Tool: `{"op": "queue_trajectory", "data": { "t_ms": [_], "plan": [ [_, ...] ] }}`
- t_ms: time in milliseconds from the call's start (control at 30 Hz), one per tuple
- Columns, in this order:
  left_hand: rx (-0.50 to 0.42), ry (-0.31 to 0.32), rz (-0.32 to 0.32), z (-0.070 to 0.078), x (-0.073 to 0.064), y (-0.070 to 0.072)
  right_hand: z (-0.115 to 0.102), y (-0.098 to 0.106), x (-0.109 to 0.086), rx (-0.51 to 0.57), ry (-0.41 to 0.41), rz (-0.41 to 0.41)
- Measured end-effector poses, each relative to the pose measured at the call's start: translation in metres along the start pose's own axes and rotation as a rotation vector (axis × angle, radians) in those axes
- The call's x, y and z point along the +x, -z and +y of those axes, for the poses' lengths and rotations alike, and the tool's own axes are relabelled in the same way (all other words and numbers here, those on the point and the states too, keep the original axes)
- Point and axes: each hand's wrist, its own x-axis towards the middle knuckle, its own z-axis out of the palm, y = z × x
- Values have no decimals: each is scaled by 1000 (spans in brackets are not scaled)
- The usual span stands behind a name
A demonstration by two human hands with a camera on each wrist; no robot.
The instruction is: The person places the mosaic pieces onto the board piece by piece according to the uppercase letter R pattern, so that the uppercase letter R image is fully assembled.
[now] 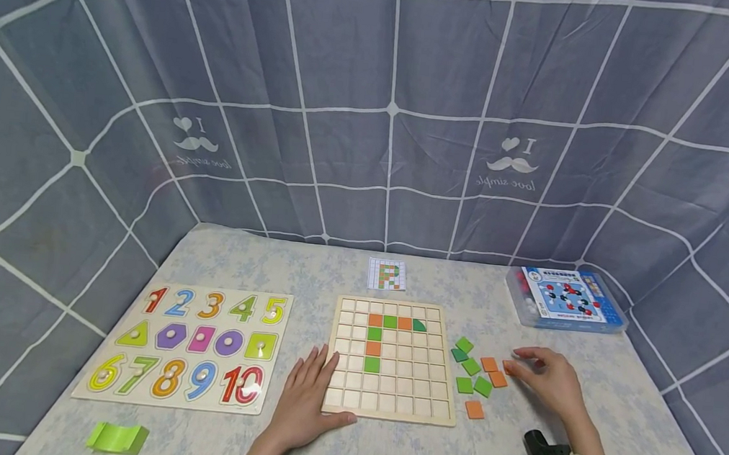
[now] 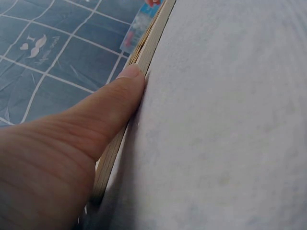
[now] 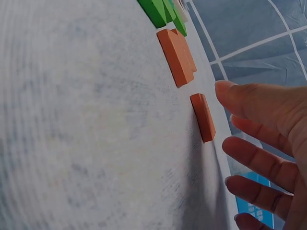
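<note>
A wooden grid board (image 1: 414, 398) lies in the middle of the table, with orange and green tiles in some squares and a dark green rounded piece (image 1: 419, 325) ending the top row. My left hand (image 1: 305, 401) rests at the board's lower left corner, fingers straight along its left side. In the left wrist view the thumb (image 2: 117, 98) presses the wooden edge. My right hand (image 3: 266, 139) hovers beside an orange tile (image 3: 203, 118), thumb and fingers apart with nothing between them. Left of that hand lie loose green tiles (image 1: 464, 385) and orange tiles (image 1: 474, 410).
A small pattern card (image 1: 388, 275) lies behind the board. At the left are a number-and-shape puzzle (image 1: 179, 370) and a light green curved block (image 1: 117, 438). A plastic box (image 1: 566, 299) stands at the back right. Grey-blue gridded cloth (image 1: 436, 154) hangs around the table.
</note>
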Motion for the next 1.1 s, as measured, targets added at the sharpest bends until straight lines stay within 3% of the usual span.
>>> {"op": "queue_trajectory", "data": {
  "t_ms": [433,700,1100],
  "plan": [
    [-3,0,0,-1,-1,-1,3,-4,0,-39,23,-46],
    [2,-39,46,-2,-2,-5,5,-5,-2,-78,76,-35],
    [3,-8,4,-2,-1,-2,6,-5,0,-41,19,-49]
  ]
}}
